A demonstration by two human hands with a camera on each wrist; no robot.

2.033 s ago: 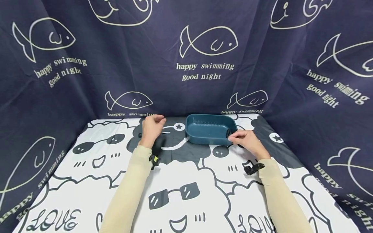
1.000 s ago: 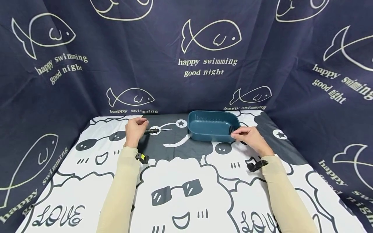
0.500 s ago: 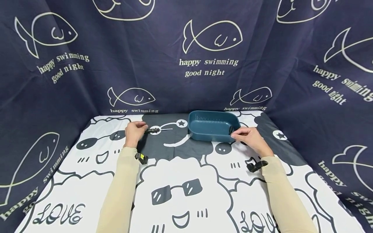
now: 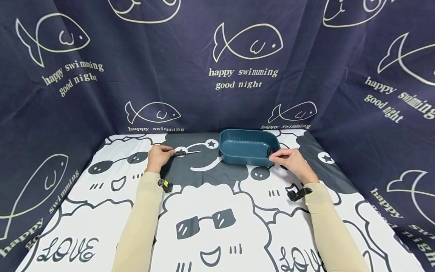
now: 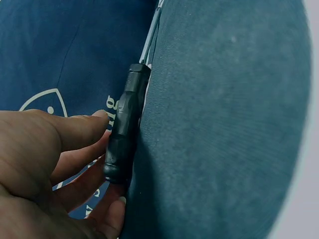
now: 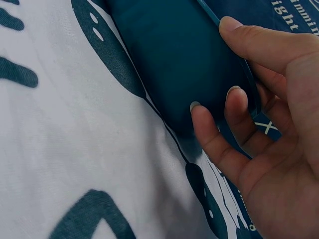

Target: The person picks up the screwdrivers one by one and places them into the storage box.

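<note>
A screwdriver (image 4: 180, 153) with a black handle and thin metal shaft lies at the back left of the table, its shaft pointing toward the bin. My left hand (image 4: 159, 155) pinches the rear of its handle (image 5: 124, 124), thumb on one side and fingers behind. My right hand (image 4: 290, 160) holds the near right corner of a dark teal plastic bin (image 4: 244, 161). In the right wrist view the thumb is at the rim and other fingertips lie against the bin's wall (image 6: 174, 55). A small black thing (image 4: 269, 152) shows inside the bin near the right fingertips; its kind is unclear.
A white and dark grey cartoon-print cloth (image 4: 210, 196) covers the table. Navy fabric with fish prints (image 4: 244, 102) hangs behind it and on both sides. The bin stands close to the back fabric. Each wrist wears a small black camera mount.
My left hand first moved left off the screwdriver, uncovering its handle, then came down onto the handle's end. The screwdriver has tilted slightly. My right hand keeps its place on the bin.
</note>
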